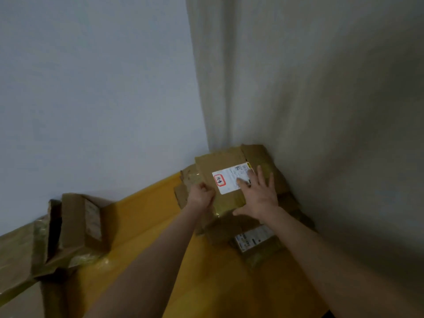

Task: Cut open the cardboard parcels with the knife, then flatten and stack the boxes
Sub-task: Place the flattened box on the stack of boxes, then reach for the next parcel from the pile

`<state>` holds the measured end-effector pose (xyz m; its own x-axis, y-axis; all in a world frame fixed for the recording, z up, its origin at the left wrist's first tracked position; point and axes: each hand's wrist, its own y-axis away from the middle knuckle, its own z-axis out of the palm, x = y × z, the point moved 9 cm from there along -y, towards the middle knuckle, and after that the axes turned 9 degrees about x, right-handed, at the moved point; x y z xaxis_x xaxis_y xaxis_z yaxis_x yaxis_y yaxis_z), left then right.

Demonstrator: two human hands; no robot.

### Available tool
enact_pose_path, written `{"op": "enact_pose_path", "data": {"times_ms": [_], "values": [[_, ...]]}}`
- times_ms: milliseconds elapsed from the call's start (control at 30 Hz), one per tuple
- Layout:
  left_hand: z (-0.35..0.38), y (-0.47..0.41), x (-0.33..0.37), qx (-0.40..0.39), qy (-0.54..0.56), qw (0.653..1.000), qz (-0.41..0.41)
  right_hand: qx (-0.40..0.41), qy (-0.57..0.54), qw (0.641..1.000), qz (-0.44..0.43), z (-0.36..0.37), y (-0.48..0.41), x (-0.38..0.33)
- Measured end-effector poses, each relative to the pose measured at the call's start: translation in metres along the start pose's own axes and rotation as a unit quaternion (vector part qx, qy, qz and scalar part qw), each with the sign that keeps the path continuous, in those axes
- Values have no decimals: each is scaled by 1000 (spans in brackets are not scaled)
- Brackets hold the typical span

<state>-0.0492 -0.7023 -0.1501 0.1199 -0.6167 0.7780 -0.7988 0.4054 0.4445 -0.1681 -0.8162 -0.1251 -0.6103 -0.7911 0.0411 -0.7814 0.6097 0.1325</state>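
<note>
A flattened box (221,162) points toward the corner atop the stack (259,241). The left hand (202,195) pinches its edge, and the right hand (261,195) has its fingers (260,174) spread on the unreadable label (226,180).

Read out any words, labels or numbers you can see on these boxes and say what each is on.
Nothing can be quoted.
White shipping label on the top flattened brown cardboard box: print blurred; red-framed handwritten mark illegible.
Blue-and-white label on the lower flattened box: blurred.
Pale label on the upright brown box, left: blurred.
</note>
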Motion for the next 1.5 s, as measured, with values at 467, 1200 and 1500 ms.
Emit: {"op": "enact_pose_path", "data": {"times_ms": [467,1200,1500], "values": [[-24,-2,-14,118,-393,906,106,-66,-28,994,-81,31,-26,-33],[-409,197,-299,198,-438,875,64,11,-114,965,-237,-8,216,-497],[-478,200,-380,181,-402,897,16,-20,-95,964,-246,16,250,-598]]}}
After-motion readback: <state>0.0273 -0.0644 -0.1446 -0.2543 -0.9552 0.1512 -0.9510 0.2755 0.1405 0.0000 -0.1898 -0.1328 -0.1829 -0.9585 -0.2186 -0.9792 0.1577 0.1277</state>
